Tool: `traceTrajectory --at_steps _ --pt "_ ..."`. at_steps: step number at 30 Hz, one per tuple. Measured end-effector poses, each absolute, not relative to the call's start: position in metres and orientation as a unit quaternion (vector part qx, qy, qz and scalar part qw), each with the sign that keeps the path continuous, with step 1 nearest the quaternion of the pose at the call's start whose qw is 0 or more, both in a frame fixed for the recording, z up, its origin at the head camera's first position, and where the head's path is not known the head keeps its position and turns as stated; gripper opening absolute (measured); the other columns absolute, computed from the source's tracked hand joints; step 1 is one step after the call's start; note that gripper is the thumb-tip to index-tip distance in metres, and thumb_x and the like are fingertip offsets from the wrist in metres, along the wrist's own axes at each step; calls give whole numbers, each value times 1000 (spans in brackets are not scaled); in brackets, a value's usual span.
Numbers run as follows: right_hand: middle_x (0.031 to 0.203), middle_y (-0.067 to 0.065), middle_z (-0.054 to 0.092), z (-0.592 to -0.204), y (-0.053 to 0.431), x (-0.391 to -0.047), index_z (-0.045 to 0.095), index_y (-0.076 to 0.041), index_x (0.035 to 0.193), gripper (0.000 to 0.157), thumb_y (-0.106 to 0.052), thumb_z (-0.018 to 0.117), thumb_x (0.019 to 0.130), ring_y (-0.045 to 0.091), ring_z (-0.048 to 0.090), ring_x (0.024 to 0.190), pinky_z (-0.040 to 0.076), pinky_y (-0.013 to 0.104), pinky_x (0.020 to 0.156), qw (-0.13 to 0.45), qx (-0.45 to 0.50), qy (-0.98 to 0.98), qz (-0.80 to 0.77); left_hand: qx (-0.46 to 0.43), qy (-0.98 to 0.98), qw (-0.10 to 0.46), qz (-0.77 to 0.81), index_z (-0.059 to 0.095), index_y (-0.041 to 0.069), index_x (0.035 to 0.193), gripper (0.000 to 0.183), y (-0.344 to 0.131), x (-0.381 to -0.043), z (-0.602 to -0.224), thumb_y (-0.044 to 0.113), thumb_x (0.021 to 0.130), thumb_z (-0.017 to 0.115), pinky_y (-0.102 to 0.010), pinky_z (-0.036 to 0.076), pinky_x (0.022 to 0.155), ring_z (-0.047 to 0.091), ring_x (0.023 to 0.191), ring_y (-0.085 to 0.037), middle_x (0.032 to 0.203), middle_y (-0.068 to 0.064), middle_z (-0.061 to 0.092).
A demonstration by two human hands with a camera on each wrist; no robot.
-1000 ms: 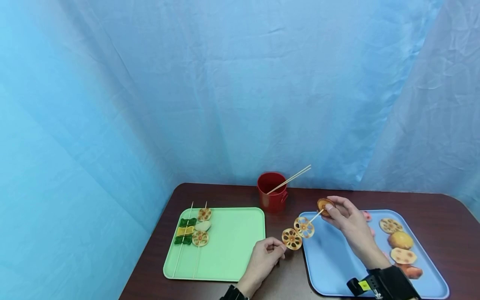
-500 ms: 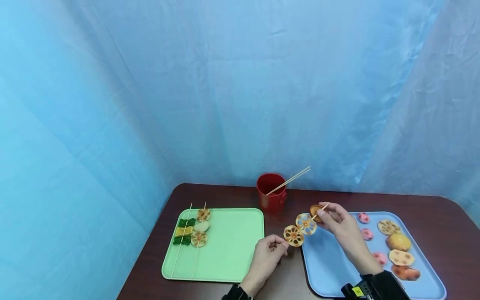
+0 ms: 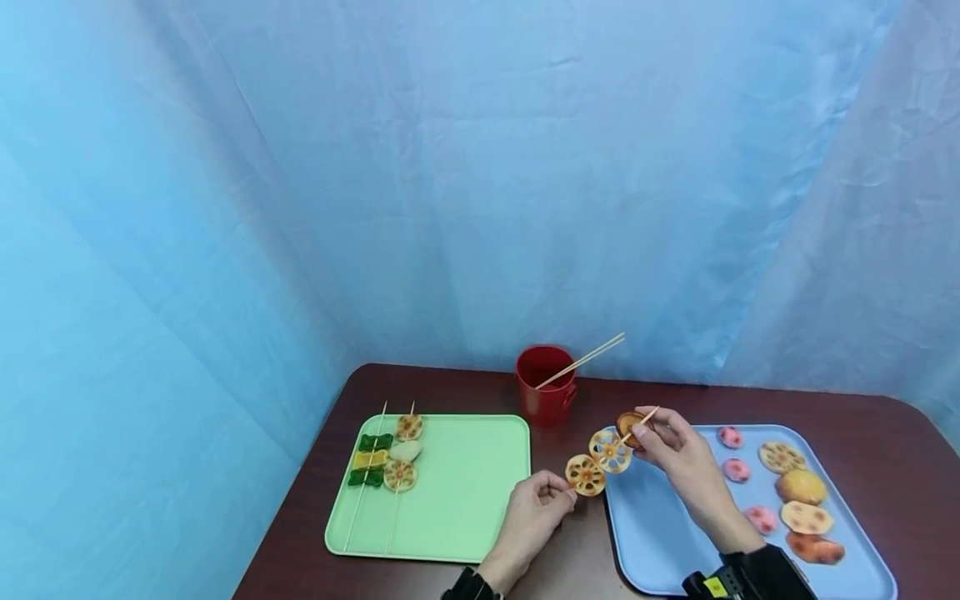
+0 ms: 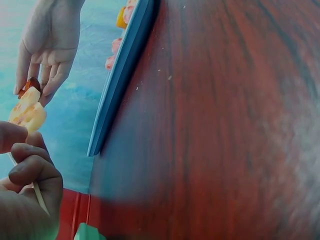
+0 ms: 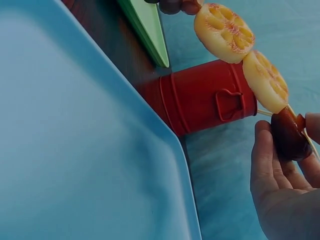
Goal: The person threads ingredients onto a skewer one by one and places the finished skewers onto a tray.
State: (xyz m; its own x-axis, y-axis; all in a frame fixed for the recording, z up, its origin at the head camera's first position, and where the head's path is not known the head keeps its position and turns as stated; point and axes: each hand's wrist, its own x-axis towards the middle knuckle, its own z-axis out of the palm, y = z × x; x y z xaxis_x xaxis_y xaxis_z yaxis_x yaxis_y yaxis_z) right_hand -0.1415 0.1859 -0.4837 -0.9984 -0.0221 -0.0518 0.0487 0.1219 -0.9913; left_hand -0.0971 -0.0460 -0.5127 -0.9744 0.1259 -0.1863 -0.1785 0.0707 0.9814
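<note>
My left hand (image 3: 527,518) pinches a thin wooden skewer (image 4: 40,199) near its lower part, over the gap between the two trays. Two lotus root slices (image 5: 224,33) sit threaded on it, edge to edge, just beyond the left fingertips. Farther up, my right hand (image 3: 692,468) grips a brown, glossy, round food piece (image 5: 289,135) between thumb and fingers. The skewer's pointed tip (image 3: 654,411) sticks out past this piece, which touches or nearly touches the upper lotus slice.
A green tray (image 3: 472,483) at left bears two filled skewers. On the blue tray (image 3: 660,550) at right lie pink round pieces (image 3: 762,520), a lotus slice (image 3: 782,457) and other food pieces. A red bucket (image 3: 545,404) with skewers stands behind.
The right hand has brought the brown piece down the skewer toward the lotus slices, so the tip now shows beyond it. The left hand has barely moved.
</note>
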Motion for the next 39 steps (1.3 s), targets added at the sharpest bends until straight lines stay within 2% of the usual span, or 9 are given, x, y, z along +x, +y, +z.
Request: traceTrajectory --at_steps 5,8,12,17,20,22,27,33,39 --pt "141 23 56 -483 185 -142 43 1 148 61 -38 61 105 0 65 104 57 25 86 34 25 749 -661 -14 735 129 665 67 6 92 8 -49 -97 -511 12 91 72 -22 38 51 48 56 -8 68 4 58" --pt "140 23 58 -484 184 -141 43 2 147 61 -38 62 105 0 66 102 57 24 85 39 36 748 -662 -19 742 138 656 63 7 92 7 -50 -95 -511 8 89 70 -22 36 51 47 56 -8 66 4 56" --pt "137 23 60 -485 182 -141 45 1 146 60 -39 62 104 1 67 100 58 26 85 37 37 749 -661 -17 732 138 667 61 6 92 9 -50 -95 -510 4 86 68 -21 35 52 46 58 -8 67 4 56" --pt "139 24 59 -487 182 -140 45 2 145 61 -41 61 104 1 66 100 58 30 87 44 44 753 -656 -1 717 141 683 64 5 91 7 -52 -96 -510 6 90 71 -20 38 52 48 59 -7 68 3 60" --pt "140 23 59 -487 183 -140 45 1 146 63 -43 61 104 0 66 100 58 29 87 53 55 752 -654 19 747 112 655 69 5 88 6 -55 -97 -509 7 90 74 -21 43 53 54 59 -6 70 3 64" --pt "139 22 60 -487 184 -141 46 0 145 64 -44 63 103 1 66 100 58 29 87 58 62 756 -650 35 782 71 619 71 6 86 7 -57 -99 -509 7 90 76 -20 46 55 56 61 -3 71 5 66" --pt "130 14 69 -485 184 -142 50 -4 141 65 -51 65 99 10 68 98 55 31 89 66 75 783 -613 48 850 -23 524 73 14 81 10 -60 -100 -506 11 87 80 -20 45 58 53 60 3 71 13 64" --pt "119 7 73 -483 181 -142 56 -4 136 61 -51 67 98 14 65 97 51 35 88 68 77 796 -597 36 867 -25 497 73 17 79 14 -62 -98 -502 11 86 82 -20 41 53 47 54 3 67 12 61" --pt "122 11 71 -482 179 -142 55 -3 138 64 -52 67 98 14 66 99 53 34 89 70 74 796 -596 49 857 -12 513 68 14 83 14 -64 -93 -503 7 90 79 -19 45 58 51 63 4 74 14 62"
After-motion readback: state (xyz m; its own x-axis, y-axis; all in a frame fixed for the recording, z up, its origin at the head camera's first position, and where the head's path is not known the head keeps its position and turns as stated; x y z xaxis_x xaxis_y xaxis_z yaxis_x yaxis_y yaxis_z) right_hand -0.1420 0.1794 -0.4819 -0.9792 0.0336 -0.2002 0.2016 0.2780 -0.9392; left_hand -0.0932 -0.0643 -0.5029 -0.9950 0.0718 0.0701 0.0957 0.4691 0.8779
